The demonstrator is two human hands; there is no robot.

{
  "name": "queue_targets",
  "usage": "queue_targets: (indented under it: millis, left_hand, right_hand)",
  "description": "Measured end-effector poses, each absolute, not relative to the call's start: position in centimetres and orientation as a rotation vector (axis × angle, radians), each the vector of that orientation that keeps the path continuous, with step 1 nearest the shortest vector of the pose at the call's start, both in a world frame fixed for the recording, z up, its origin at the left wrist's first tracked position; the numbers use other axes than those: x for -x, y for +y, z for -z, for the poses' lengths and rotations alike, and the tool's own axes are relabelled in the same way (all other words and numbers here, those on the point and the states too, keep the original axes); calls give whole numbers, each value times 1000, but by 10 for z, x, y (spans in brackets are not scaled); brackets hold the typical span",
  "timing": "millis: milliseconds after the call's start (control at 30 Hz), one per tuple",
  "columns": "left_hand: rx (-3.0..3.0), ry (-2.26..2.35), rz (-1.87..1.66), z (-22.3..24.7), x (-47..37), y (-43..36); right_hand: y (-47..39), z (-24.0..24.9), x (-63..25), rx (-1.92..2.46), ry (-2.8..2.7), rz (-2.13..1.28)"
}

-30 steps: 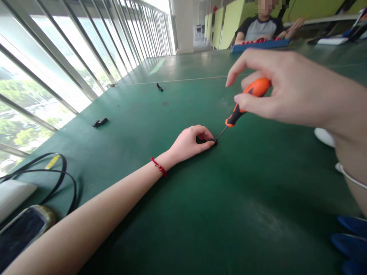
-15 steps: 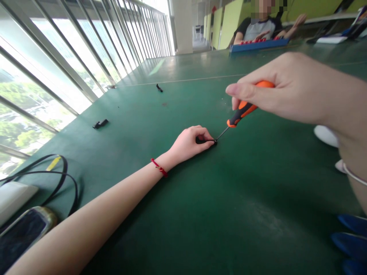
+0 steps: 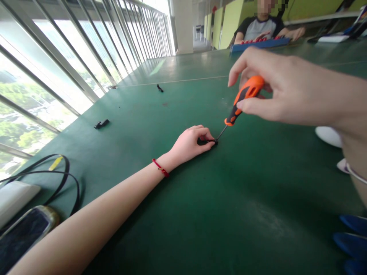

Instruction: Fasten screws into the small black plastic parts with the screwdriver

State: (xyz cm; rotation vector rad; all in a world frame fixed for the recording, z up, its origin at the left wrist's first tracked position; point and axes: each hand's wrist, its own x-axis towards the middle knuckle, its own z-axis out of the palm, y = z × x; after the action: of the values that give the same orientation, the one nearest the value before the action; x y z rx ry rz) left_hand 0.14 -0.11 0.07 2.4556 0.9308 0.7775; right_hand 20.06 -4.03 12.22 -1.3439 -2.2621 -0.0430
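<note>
A small black part [image 3: 216,142] lies low at the middle of the green surface [image 3: 183,214], pinched between the thumb and fingers of the left hand [image 3: 191,143], which is clamped on it and covers much of its form. The tip of a screwdriver [image 3: 244,93] reaches the part's exposed right end; whether it sits in a screw is too small to tell. The tool leans, its orange and black handle up and to the right, gripped by the right hand [image 3: 289,89] with the thumb along the near side and the index finger raised off the handle. A red cord bracelet [image 3: 160,168] circles the left wrist. Left of the hands lies a black piece [image 3: 101,124], and farther off a smaller black piece [image 3: 159,88]. Near the left edge are a looped dark cable [image 3: 68,165], a white box [image 3: 17,196] and a phone [image 3: 25,231], partly hidden by the forearm. A white rounded object [image 3: 328,136] shows beside the right forearm. At the far end a person [image 3: 262,28] sits behind a blue tray [image 3: 258,46] holding red items. Metal railings [image 3: 40,81] line the left side.
</note>
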Motion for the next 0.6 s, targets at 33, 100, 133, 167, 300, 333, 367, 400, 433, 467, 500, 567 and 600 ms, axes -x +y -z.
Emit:
queue_targets:
  millis: [33,100,133,167,300,333,367,400,433,467,500,567,600]
  left_hand:
    - [-2459,929,-779,-1,-1,-1]
    - [-2464,925,-774,-1,-1,-1]
    - [-2465,925,-772,-1,-2,-1]
    - [-2466,927,-771,-1,-2,-1]
    - [-2463,931,-772,-1,-2,-1]
    - [-2462,930,-773,-1,-2,-1]
    - [-2461,928,-774,-1,-2,-1]
    - [-2460,926,-775,-1,-2,-1]
    - [-2458,925,-775,-1,-2,-1]
    - [-2458,926,-772,-1,-2,-1]
    - [-2457,928,-769,-1,-2,-1]
    - [-2458,933,-766,-1,-2,-1]
    - [-2459,934,-765,-1,-2,-1]
  right_hand:
    - [-40,-122,-201,1357,-2262,54]
    - [-39,-121,-201,1371,-2262,79]
    - [-39,-121,-201,1359,-2259,80]
    - [-38,-121,-201,1341,-2256,75]
    - [-36,-120,-201,1331,-2245,67]
    - [-36,-120,-201,1344,-2245,64]
    - [-36,-120,-200,1354,-2244,61]
    - [-37,-121,-200,1358,-2240,59]
    - [-37,-121,-199,1349,-2236,55]
    - [-37,-122,-199,1334,-2233,52]
    - [-37,-121,-198,1317,-2233,46]
    - [-36,-118,-198,1284,-2249,3]
    - [-34,-116,-199,1245,-2236,-40]
